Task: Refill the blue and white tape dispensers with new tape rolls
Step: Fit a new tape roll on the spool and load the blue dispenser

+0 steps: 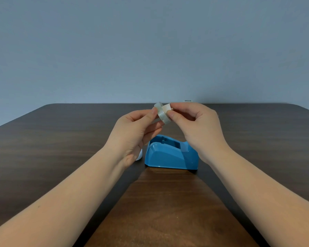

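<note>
While the blue dispenser (171, 154) sits on the table (61, 139), both hands, left (134, 132) and right (198, 125), pinch a tape roll (163, 114) above it.

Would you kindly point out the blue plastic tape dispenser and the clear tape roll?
Blue plastic tape dispenser (168, 155): head view, on its near side wall.
Clear tape roll (162, 114): head view, on its outer band.

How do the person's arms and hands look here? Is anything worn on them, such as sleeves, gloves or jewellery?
Both forearms are bare as far as the picture shows; no sleeve is in view. The left hand and the right hand wear no gloves, and no ring, watch or bracelet is visible. The nails look short and unpainted.
</note>
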A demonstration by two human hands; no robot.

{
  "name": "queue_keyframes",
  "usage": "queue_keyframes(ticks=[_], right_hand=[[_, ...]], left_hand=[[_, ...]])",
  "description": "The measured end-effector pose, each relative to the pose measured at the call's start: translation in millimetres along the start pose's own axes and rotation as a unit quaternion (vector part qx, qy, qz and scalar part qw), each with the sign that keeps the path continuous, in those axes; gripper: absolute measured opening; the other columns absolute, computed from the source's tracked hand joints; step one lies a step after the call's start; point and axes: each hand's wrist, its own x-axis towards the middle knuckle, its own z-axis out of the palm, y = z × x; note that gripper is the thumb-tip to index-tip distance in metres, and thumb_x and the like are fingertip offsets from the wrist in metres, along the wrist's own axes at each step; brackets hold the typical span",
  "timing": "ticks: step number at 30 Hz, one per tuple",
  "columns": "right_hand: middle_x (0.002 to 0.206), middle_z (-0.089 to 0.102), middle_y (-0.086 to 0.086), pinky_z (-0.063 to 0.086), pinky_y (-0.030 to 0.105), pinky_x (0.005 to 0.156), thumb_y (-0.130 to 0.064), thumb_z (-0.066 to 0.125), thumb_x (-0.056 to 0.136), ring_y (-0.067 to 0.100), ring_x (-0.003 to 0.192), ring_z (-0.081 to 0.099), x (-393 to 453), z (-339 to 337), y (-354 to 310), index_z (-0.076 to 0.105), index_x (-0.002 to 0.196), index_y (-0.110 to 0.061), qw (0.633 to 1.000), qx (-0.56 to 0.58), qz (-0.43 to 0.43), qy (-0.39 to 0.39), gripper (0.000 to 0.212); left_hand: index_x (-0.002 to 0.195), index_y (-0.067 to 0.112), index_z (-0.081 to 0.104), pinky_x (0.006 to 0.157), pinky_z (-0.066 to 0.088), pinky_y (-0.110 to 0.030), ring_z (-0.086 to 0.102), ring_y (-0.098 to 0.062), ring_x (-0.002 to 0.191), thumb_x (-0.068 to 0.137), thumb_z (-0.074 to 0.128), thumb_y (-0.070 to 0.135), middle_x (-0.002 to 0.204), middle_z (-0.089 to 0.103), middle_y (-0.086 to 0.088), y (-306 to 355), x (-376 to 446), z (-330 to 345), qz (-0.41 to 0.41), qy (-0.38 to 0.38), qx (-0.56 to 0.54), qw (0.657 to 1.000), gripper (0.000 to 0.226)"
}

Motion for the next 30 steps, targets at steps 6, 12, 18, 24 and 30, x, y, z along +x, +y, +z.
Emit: queue_keyframes(ticks=[6,12,18,24,30], right_hand=[[0.093,0.062,-0.025,0.048,0.018,0.089,-0.021,0.065,0.086,-0.003,0.097,0.059,0.3,-1.7,-0.5,0.068,0.114,-0.024,0.999,-0.014,0.008,-0.038,0.028],[0.115,0.066,-0.013,0.044,0.019,0.095,-0.020,0.061,0.089,-0.001,0.103,0.057,1.2,-1.5,-2.1,0.066,0.118,-0.024,0.997,-0.018,-0.001,-0.069,0.030],[0.117,0.055,-0.021,0.042,0.006,0.092,-0.011,0.059,0.089,-0.004,0.108,0.053,2.3,-1.2,4.2,0.056,0.129,-0.024,0.985,-0.068,-0.033,-0.155,0.042],[0.117,0.063,-0.018,0.048,0.007,0.084,-0.023,0.071,0.080,-0.006,0.102,0.060,2.7,1.9,6.5,0.055,0.131,-0.026,0.990,-0.038,-0.014,-0.133,0.053],[0.094,0.073,-0.017,0.052,0.013,0.079,-0.019,0.069,0.083,-0.006,0.091,0.064,5.2,-4.8,3.3,0.069,0.108,-0.030,0.991,0.045,0.021,-0.125,0.028]], left_hand=[[0.097,0.007,0.072,0.072,0.059,-0.023,0.072,-0.013,0.078,0.084,0.064,0.014,0.085,0.077,-0.006,-3.0,0.0,-1.7,0.005,-0.007,-0.009,1.000,0.016],[0.091,0.004,0.072,0.070,0.060,-0.023,0.073,-0.012,0.072,0.082,0.066,0.010,0.079,0.077,-0.007,0.0,0.6,-5.1,-0.015,-0.018,-0.042,0.999,0.013],[0.091,0.003,0.071,0.071,0.060,-0.025,0.073,-0.013,0.070,0.081,0.066,0.010,0.080,0.077,-0.009,-0.1,4.7,-11.4,-0.035,-0.008,-0.056,0.998,0.013],[0.087,0.010,0.075,0.085,0.056,-0.028,0.071,-0.019,0.093,0.073,0.075,0.022,0.093,0.076,-0.010,-3.6,7.7,-9.2,0.050,-0.004,0.073,0.996,0.019],[0.103,0.027,0.063,0.081,0.049,-0.021,0.063,-0.003,0.094,0.079,0.071,0.030,0.105,0.065,0.010,-2.7,13.1,-17.0,0.193,0.033,0.244,0.950,0.025]])
